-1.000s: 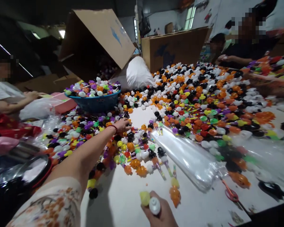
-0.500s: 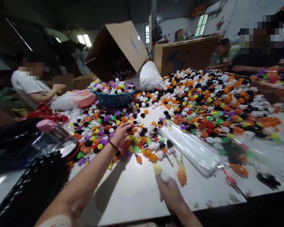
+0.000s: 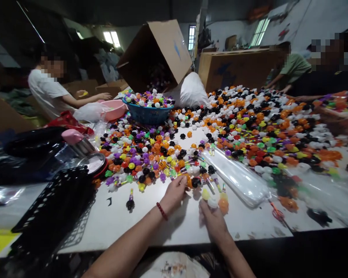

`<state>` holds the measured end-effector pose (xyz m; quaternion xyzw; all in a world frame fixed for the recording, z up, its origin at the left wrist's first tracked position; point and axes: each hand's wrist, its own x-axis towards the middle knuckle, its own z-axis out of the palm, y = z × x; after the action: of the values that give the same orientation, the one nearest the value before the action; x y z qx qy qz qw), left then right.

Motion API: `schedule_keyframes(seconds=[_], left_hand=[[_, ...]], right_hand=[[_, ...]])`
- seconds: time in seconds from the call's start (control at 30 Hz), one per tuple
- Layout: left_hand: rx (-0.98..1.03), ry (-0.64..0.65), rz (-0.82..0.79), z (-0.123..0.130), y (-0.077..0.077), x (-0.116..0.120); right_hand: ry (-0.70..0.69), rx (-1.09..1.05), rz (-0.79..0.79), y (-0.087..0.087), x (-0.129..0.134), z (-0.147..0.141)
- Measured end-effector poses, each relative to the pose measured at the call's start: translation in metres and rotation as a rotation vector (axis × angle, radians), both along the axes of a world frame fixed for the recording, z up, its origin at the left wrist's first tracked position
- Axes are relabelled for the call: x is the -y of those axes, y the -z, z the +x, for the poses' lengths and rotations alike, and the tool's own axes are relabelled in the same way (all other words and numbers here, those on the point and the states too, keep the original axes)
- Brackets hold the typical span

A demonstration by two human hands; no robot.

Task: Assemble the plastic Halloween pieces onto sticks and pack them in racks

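My left hand [image 3: 176, 193], with a red bead bracelet, is closed over the front of the pile. Its fingertips pinch an orange plastic toy [image 3: 188, 181]; a black toy [image 3: 196, 182] sits right against it, and I cannot tell whether that is held too. My right hand [image 3: 215, 224] is closed around small toys, of which a white head [image 3: 212, 201] and a yellow head [image 3: 205, 194] stick out above the fingers. Just beside it is an orange pumpkin-shaped toy [image 3: 223, 205]. A black-headed toy with a clear, coloured stem [image 3: 130, 202] lies alone left of my left forearm.
A heap of small coloured toys [image 3: 249, 116] spreads across the white table [image 3: 118, 231]. Clear plastic bags [image 3: 237, 179] and orange-handled scissors [image 3: 277, 213] lie right. A black basket [image 3: 52, 208] stands left, a blue basin [image 3: 149, 112] behind. Co-workers sit left [image 3: 48, 92] and right [image 3: 295, 69].
My left hand has drawn back from the pile toward my right hand, now with an orange toy at its fingertips. My right hand still holds the white and yellow toys. The view has shifted slightly.
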<state>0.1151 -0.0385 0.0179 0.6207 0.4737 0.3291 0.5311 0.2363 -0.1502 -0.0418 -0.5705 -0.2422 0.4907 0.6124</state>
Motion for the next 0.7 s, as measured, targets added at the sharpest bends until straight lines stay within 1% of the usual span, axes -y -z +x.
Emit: schedule_keyframes(seconds=[0.07, 0.1, 0.17, 0.23, 0.3, 0.4, 0.47, 0.53, 0.6, 0.7], left_hand=[[-0.245, -0.068, 0.223, 0.003, -0.009, -0.027], [-0.312, -0.108, 0.297, 0.003, -0.015, -0.043], [-0.401, -0.143, 0.394, 0.001, -0.027, -0.079], [-0.516, -0.122, 0.490, 0.001, -0.036, -0.112], [-0.629, -0.024, 0.577, 0.003, -0.038, -0.136], [-0.769, 0.165, 0.674, 0.011, -0.033, -0.156], [-0.850, 0.240, 0.709, 0.016, -0.025, -0.164], [-0.925, 0.266, 0.721, 0.021, -0.018, -0.172], [-0.990, 0.264, 0.715, 0.025, -0.013, -0.180], [-1.057, 0.240, 0.696, 0.027, -0.011, -0.193]], right_hand=[[-0.005, -0.044, -0.002, 0.001, -0.001, 0.002], [-0.009, -0.048, -0.010, 0.000, -0.001, 0.002], [-0.014, -0.012, -0.023, -0.004, -0.001, 0.001], [-0.022, 0.065, -0.032, -0.009, 0.000, -0.001], [-0.039, 0.147, -0.034, -0.014, 0.001, -0.003], [-0.086, 0.220, -0.003, -0.017, 0.003, -0.005], [-0.109, 0.245, 0.022, -0.018, 0.003, -0.005], [-0.120, 0.267, 0.032, -0.019, 0.003, -0.004], [-0.129, 0.282, 0.029, -0.021, 0.004, -0.004], [-0.131, 0.288, 0.000, -0.022, 0.004, -0.004]])
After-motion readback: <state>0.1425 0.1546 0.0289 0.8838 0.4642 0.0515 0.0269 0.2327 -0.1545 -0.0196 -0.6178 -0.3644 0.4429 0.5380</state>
